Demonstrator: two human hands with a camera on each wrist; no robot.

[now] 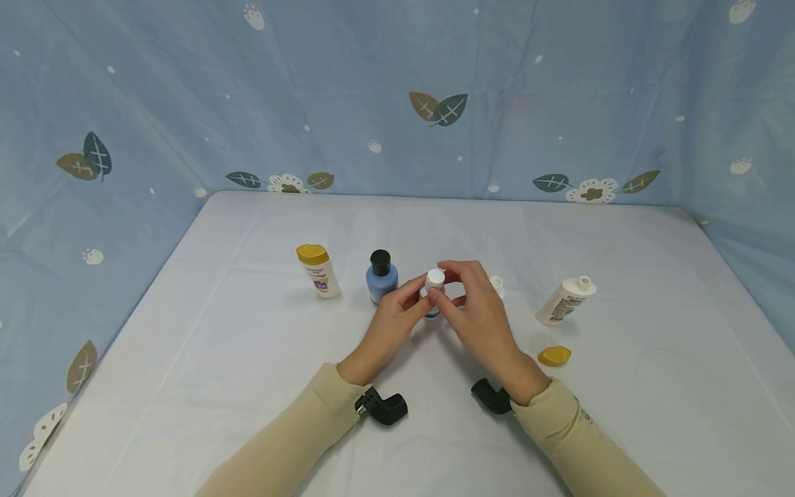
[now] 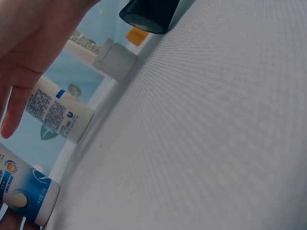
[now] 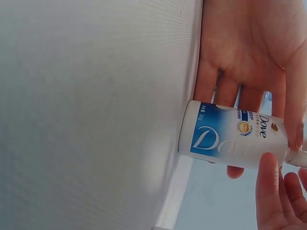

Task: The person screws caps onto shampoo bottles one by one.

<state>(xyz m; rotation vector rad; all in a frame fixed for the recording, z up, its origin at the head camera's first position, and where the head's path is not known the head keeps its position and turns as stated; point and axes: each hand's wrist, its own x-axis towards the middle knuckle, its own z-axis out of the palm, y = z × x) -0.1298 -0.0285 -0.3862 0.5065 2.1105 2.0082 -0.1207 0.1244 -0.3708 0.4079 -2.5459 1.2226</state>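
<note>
A small white and blue Dove bottle [image 3: 225,136] stands upright on the table between both hands, a white round cap [image 1: 435,277] at its top. My left hand [image 1: 393,319] holds the bottle's upper part from the left, thumb and fingertips against it. From the right, my right hand [image 1: 481,319] pinches the cap with thumb and forefinger; its other fingers extend behind the bottle in the right wrist view. Just left stands a blue bottle [image 1: 381,281] with a black cap. Partly hidden behind the right hand is an uncapped white bottle [image 1: 496,284].
A white bottle with a yellow cap [image 1: 319,273] stands at left. To the right are an uncapped white bottle [image 1: 566,301] and a loose yellow cap [image 1: 554,356]. A pale flip cap [image 2: 116,60] shows in the left wrist view. Blue patterned cloth [image 1: 373,103] hangs behind the table.
</note>
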